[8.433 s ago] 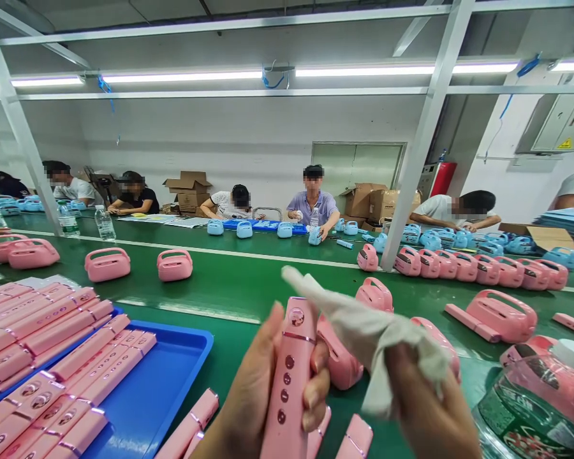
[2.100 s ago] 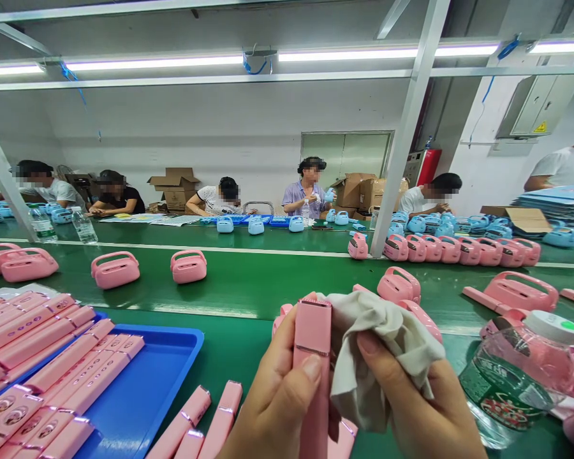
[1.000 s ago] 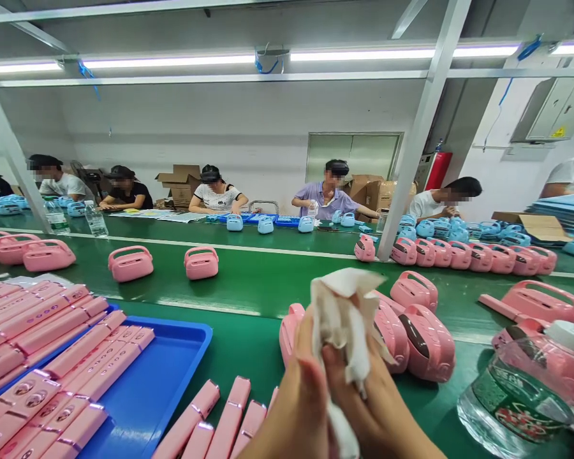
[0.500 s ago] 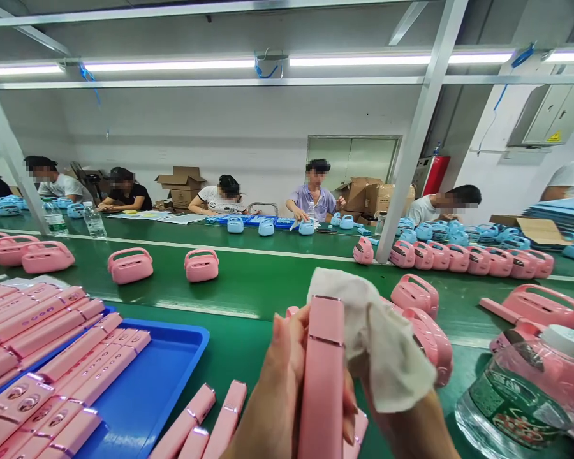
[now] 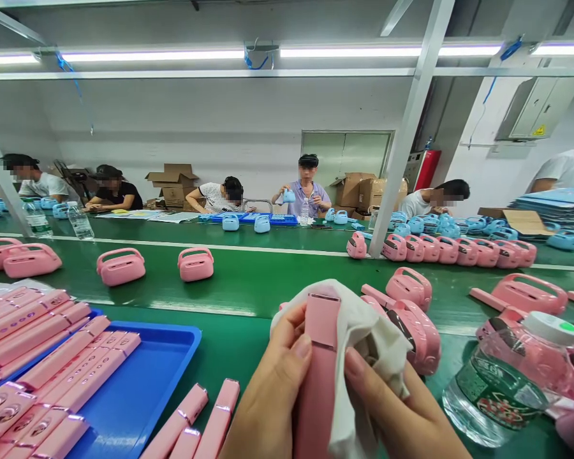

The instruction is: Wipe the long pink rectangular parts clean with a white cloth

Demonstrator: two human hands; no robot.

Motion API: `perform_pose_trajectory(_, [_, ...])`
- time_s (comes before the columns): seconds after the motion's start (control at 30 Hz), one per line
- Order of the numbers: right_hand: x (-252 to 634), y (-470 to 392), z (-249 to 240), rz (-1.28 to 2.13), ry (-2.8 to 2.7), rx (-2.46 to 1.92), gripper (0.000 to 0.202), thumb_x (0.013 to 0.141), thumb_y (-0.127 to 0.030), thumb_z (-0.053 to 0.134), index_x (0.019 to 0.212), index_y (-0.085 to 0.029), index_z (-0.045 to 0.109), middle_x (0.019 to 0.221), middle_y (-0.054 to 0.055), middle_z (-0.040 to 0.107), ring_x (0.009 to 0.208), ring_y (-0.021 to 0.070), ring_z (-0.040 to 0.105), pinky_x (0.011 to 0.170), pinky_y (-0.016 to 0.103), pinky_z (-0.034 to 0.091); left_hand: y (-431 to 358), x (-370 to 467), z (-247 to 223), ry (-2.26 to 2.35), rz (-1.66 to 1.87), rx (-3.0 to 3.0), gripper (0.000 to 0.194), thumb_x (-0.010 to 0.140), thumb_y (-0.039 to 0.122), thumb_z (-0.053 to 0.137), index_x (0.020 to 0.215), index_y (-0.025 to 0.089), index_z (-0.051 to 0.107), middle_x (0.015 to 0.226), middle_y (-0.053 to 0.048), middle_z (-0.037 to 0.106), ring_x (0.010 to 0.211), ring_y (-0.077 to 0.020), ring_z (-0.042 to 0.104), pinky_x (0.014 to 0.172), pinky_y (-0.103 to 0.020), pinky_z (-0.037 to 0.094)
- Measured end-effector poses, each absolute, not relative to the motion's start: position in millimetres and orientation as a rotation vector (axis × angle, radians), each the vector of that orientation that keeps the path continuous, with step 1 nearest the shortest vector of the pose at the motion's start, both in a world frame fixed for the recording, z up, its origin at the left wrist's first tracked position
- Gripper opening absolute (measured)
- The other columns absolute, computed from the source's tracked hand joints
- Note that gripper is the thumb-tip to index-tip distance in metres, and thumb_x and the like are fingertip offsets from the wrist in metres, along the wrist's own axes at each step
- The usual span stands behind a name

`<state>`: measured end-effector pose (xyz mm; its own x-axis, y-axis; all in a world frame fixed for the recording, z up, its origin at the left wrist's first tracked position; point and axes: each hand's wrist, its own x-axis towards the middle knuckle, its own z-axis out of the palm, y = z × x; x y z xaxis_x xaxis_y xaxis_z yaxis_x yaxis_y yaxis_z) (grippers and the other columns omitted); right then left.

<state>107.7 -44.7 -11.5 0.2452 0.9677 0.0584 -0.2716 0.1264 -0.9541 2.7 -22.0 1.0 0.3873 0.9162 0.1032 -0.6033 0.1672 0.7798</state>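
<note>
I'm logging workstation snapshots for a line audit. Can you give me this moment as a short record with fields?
setting: green conveyor table, other people seated along the far side
left hand: grips an upright pink bar-shaped device
right hand: presses a white cloth around the device
left of hands: blue tray with rows of pink devices
right of hands: clear water bottle lying tilted
nearby: pink handled cases

Green bench [image 5: 249, 280] — pink cases [image 5: 120, 266], blue tray [image 5: 148, 376], pink bars [image 5: 210, 421], bottle [image 5: 497, 376].
</note>
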Motion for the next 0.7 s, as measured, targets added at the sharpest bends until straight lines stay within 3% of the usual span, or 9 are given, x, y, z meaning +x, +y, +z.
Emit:
perform_pose_trajectory(0.07, [102.4,-49.3,-5.2,1.224,-0.754,-0.989,0.046,0.060,-0.050,0.077,0.094,-0.022,0.067,0.080,-0.002,0.075,0.076,0.0140,0.070,0.062,0.011,0.054,-23.3,6.1,0.0,0.479,1.187,0.936,0.026,0.085,0.026,0.049,0.108,0.029,0.062,0.112,-0.001,0.064,0.107,-0.0197,0.056,0.093,-0.028,0.040])
perform_pose_trajectory(0.13, [99.8,-48.6,-3.3,1.216,-0.710,-0.942,0.051,0.054,-0.046,0.081,0.097,-0.022,0.066,0.084,-0.003,0.074,0.085,0.0142,0.068,0.066,0.009,0.052,-23.4,8.0,-2.4,0.524,1.232,1.011,0.025,0.082,0.027,0.056,0.106,0.028,0.064,0.107,-0.003,0.066,0.107,-0.0192,0.055,0.093,-0.025,0.039])
perform_pose_trajectory(0.17, [99.6,-46.4,-4.1,1.172,-0.704,-0.936,0.054,0.053,-0.047,0.082,0.098,-0.022,0.065,0.087,-0.003,0.074,0.089,0.0148,0.067,0.069,0.010,0.052,-23.0,7.9,-3.6,0.526,1.232,1.015,0.026,0.079,0.028,0.061,0.105,0.027,0.064,0.101,-0.003,0.067,0.101,-0.0180,0.058,0.089,-0.023,0.042])
perform_pose_trajectory(0.23, [102.0,-39.3,-8.0,1.085,-0.698,-0.952,0.055,0.056,-0.050,0.079,0.101,-0.022,0.064,0.090,-0.002,0.073,0.092,0.0160,0.066,0.071,0.012,0.052,-21.5,5.4,-5.0,0.483,1.150,0.962,0.029,0.075,0.037,0.065,0.101,0.025,0.064,0.076,-0.003,0.067,0.070,-0.0143,0.061,0.065,-0.020,0.048])
perform_pose_trajectory(0.33, [110.8,-25.7,-14.1,1.185,-0.687,-0.854,0.051,0.068,-0.047,0.072,0.109,-0.019,0.060,0.089,0.003,0.073,0.090,0.0215,0.067,0.065,0.022,0.055,-18.0,-3.2,-4.1,0.336,0.927,0.841,0.034,0.074,0.052,0.060,0.086,0.020,0.061,0.048,0.003,0.053,0.037,-0.0055,0.043,0.038,-0.015,0.035])
perform_pose_trajectory(0.47, [122.3,-12.4,-18.1,1.275,-0.600,-0.678,0.046,0.076,-0.040,0.066,0.115,-0.019,0.055,0.099,0.005,0.071,0.102,0.0270,0.062,0.070,0.032,0.058,-9.9,-12.9,-2.8,0.264,0.860,0.791,0.041,0.080,0.054,0.051,0.074,0.015,0.060,0.051,-0.001,0.054,0.040,-0.0055,0.047,0.042,-0.015,0.037])
perform_pose_trajectory(0.57, [125.5,-10.7,-24.2,1.020,-0.554,-0.762,0.038,0.076,-0.039,0.064,0.110,-0.024,0.058,0.109,0.001,0.068,0.117,0.0245,0.052,0.079,0.027,0.056,-3.6,-12.6,-3.5,0.367,0.920,0.787,0.047,0.079,0.054,0.051,0.067,0.011,0.063,0.057,-0.003,0.056,0.050,-0.0092,0.052,0.050,-0.018,0.042])
perform_pose_trajectory(0.7, [124.8,-18.4,-36.0,1.000,-0.595,-0.831,0.043,0.079,-0.043,0.061,0.117,-0.028,0.051,0.115,0.000,0.065,0.115,0.0228,0.054,0.086,0.026,0.053,-2.8,-3.5,-5.2,0.518,0.985,0.694,0.046,0.077,0.055,0.054,0.088,0.011,0.066,0.064,-0.004,0.061,0.050,-0.0093,0.049,0.048,-0.019,0.039])
